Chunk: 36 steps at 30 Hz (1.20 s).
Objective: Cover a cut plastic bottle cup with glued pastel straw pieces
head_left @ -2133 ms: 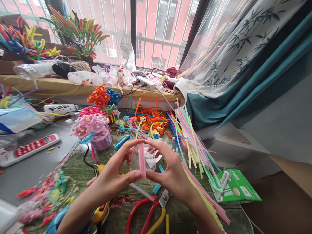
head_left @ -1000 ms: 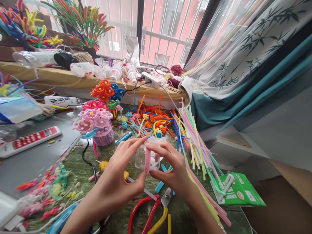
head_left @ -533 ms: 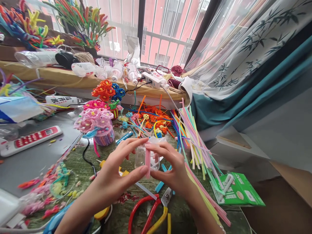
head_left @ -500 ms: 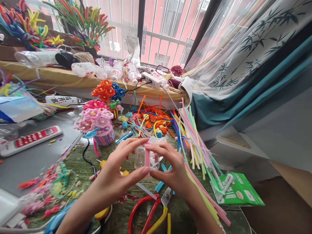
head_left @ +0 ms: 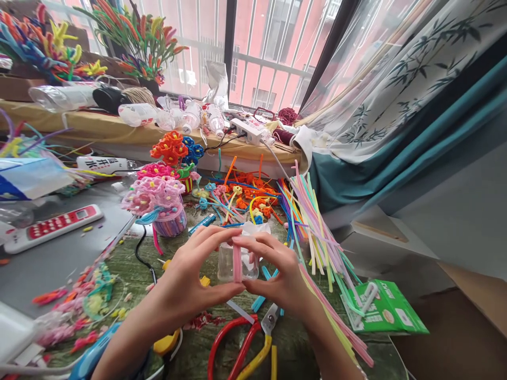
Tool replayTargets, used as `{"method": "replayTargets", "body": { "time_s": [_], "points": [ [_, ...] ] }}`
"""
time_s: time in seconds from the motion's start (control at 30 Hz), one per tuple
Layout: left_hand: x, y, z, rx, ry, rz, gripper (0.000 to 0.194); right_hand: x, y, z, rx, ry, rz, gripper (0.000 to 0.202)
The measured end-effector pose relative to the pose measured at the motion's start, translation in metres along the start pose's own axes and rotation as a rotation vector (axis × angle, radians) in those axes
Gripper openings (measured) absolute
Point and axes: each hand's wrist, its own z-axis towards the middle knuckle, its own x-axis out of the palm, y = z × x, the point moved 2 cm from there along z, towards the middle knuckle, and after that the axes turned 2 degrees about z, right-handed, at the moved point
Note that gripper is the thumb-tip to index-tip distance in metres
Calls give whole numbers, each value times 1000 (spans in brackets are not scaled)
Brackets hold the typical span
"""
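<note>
A small clear plastic cup (head_left: 225, 264) is framed between my two hands, above the green table. Short pink pipe cleaner pieces (head_left: 237, 262) lie upright against its near side. My left hand (head_left: 190, 264) pinches at the pink pieces, index finger at the top and thumb at the bottom. From the other side my right hand (head_left: 277, 264) grips the cup and the pieces, its fingertips meeting those of the left. Below the hands lie red-and-yellow-handled pliers (head_left: 253, 338), with short blue pipe cleaner pieces (head_left: 260, 301) beside them.
A pink flower pot (head_left: 170, 221) of pipe cleaners stands left of centre. Long pastel pipe cleaners (head_left: 317, 227) spread along the right, near a green packet (head_left: 390, 309). A glue gun (head_left: 93, 353) lies at lower left, and a red-and-white remote-like handset (head_left: 55, 227) further left.
Both thumbs have shifted slightly down along the pink pieces, and the pieces have moved a little left. More of the pink strip shows between the fingers. The grip stays closed.
</note>
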Motion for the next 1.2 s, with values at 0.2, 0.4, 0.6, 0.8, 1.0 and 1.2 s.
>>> {"method": "replayTargets", "body": {
  "time_s": [0.2, 0.4, 0.6, 0.8, 1.0, 1.2],
  "points": [
    [1, -2, 1, 106, -43, 122, 53, 0, -1, 0, -9, 4, 13, 63],
    [1, -4, 0, 253, -100, 219, 50, 5, -10, -7, 78, -64, 103, 90],
    [2, -5, -1, 298, -91, 281, 52, 5, -16, -9, 90, -91, 115, 87],
    [-3, -3, -2, 296, -74, 302, 65, 5, -19, -7, 51, -101, 68, 76],
    [-2, -3, -1, 365, -100, 359, 51, 5, -20, -8, 57, -106, 46, 73],
    [0, -7, 0, 457, -140, 400, 50, 4, -16, -6, 41, -99, 30, 74]
  ]
}}
